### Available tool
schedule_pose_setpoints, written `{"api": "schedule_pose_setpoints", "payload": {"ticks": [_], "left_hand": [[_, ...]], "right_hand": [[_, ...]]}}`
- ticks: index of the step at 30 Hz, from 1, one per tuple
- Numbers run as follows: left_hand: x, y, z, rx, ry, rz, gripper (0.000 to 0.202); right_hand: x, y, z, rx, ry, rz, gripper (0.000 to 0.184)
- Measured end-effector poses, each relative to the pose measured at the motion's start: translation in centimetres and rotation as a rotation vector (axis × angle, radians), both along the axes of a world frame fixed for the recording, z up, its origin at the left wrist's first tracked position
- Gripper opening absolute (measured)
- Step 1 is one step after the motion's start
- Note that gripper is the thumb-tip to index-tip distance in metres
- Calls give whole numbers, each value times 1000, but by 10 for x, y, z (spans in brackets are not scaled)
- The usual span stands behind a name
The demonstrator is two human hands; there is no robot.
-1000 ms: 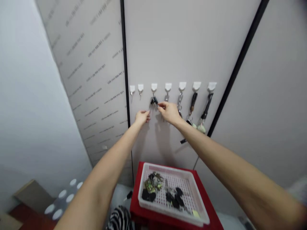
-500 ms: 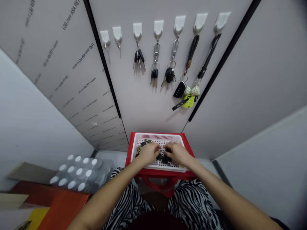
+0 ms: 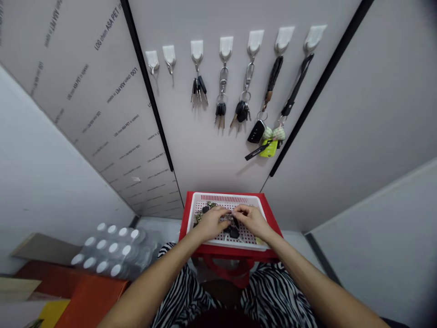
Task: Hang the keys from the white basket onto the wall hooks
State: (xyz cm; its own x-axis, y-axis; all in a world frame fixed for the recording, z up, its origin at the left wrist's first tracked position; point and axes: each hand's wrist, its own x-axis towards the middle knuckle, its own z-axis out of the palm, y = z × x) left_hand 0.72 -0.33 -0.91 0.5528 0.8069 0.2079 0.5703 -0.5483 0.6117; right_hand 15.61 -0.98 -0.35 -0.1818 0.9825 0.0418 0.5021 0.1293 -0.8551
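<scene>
Both hands meet over a white plastic basket (image 3: pixel 223 197) with a slotted wall and perforated floor. My left hand (image 3: pixel 212 223) curls inward, its thumb below its fingers around something small and metallic that I cannot make out. Opposite it, my right hand (image 3: pixel 251 218) pinches thumb and fingertips together, with a black-headed key (image 3: pixel 236 222) just under them. More black-headed keys (image 3: pixel 234 233) lie on the basket floor below the hands. Brass-coloured and dark small items (image 3: pixel 206 209) fill the basket's left end, partly hidden by my left hand.
The basket sits on a red stool (image 3: pixel 271 216) between my knees. On the wall ahead, white hooks (image 3: pixel 226 48) carry several bunches of keys (image 3: pixel 221 109) and car fobs (image 3: pixel 256 131); the two leftmost hooks hold nothing. Capped bottles (image 3: pixel 112 248) stand on the floor at left.
My right fingers have risen slightly off the black keys and come together near my left fingertips. More of the keys below shows now. The view has tipped up a little.
</scene>
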Motion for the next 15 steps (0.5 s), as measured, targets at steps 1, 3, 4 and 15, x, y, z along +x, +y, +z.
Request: {"api": "schedule_pose_setpoints", "payload": {"ticks": [1,3,4,15], "left_hand": [[0,1,0,-14,-12,-16,23],[1,2,0,-66,-21,-17,19],[1,2,0,-96,-26,-8,18],[5,5,8,-420,-513,282,14]], "right_hand": [[0,0,1,-18,38,16,16],[-1,0,2,-43,83,47,17],[-1,0,2,-52,95,62,17],[-5,4,13,-21,92,94,16]]}}
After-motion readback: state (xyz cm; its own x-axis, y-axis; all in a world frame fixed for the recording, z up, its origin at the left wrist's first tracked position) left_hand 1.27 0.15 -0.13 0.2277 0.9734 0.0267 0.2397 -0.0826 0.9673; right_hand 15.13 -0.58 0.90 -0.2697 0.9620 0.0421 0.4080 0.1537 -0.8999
